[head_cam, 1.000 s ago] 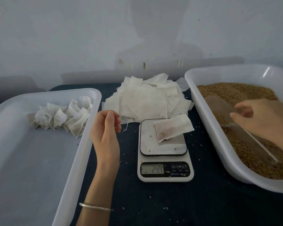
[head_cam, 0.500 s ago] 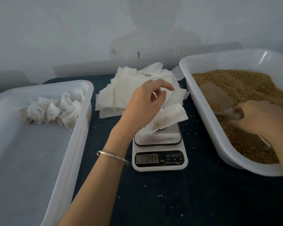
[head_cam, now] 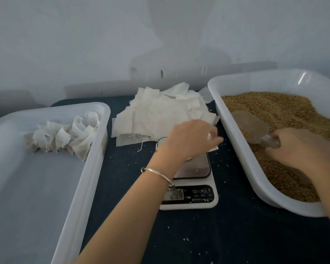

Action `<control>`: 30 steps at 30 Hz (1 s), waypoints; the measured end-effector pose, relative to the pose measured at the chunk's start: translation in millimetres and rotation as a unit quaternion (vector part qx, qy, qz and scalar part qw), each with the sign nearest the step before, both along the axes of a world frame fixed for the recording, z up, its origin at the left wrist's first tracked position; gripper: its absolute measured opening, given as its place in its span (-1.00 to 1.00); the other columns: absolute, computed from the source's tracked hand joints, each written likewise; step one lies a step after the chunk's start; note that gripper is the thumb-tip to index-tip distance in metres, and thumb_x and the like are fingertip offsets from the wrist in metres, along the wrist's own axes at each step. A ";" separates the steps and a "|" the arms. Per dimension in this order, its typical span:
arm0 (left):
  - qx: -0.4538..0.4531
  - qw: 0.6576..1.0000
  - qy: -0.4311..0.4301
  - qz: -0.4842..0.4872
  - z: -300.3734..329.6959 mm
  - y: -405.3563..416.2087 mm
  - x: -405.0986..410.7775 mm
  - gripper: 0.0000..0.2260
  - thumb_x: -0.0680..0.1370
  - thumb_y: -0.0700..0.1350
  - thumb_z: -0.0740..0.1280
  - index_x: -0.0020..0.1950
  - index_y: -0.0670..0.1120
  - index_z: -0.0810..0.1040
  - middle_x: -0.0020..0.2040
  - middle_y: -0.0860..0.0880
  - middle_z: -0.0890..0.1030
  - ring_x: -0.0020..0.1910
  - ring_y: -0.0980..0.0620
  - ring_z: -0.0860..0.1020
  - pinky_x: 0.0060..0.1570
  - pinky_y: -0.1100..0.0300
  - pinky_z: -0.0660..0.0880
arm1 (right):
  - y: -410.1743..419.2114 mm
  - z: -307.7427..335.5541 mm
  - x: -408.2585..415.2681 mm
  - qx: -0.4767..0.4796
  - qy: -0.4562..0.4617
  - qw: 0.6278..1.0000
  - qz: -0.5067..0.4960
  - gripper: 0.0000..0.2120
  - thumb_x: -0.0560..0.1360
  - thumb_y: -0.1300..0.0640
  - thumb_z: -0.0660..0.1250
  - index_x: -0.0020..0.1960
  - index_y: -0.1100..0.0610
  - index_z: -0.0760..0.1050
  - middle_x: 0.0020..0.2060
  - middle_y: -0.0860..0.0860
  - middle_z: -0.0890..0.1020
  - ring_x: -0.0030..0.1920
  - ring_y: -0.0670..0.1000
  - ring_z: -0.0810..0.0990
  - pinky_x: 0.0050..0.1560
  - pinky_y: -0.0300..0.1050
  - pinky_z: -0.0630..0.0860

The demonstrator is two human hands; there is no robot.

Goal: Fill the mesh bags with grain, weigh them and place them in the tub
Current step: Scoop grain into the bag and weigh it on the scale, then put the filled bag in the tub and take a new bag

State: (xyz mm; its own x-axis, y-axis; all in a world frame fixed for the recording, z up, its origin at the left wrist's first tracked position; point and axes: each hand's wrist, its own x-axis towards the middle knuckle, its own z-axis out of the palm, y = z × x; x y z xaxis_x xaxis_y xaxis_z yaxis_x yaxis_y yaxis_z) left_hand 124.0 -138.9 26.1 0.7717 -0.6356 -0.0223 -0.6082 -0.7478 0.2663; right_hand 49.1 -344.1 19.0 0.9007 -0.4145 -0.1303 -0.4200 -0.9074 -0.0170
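Bag [head_cam: 213, 148] on the scale [head_cam: 189, 187], pinched by the left hand [head_cam: 191, 138], looks light and floppy; right hand [head_cam: 301, 147] grips the scoop [head_cam: 251, 126].

— The tubs?
— White plastic: the left tub [head_cam: 95, 168] matt, the grain tub [head_cam: 236, 134] glossy at its rim.
— Bags?
— Empty mesh bags [head_cam: 160, 113]: thin, frayed cloth.
— Bench [head_cam: 227, 235]?
— Dark, matt, perhaps cloth-covered.
— Bracelet [head_cam: 156, 173]?
— Shiny metal.
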 end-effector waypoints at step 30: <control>0.030 0.936 -0.087 0.340 -21.0 267.5 67.0 -0.87 0.61 -0.18 0.17 -0.08 -0.12 0.48 -0.08 -0.02 0.44 0.05 -0.10 0.51 -0.17 0.24 0.31 | 155.7 -5.9 155.2 0.095 0.014 0.972 0.215 -0.43 0.50 -0.16 0.29 0.39 0.11 0.30 0.34 0.13 0.35 0.27 0.16 0.43 0.18 0.01 0.43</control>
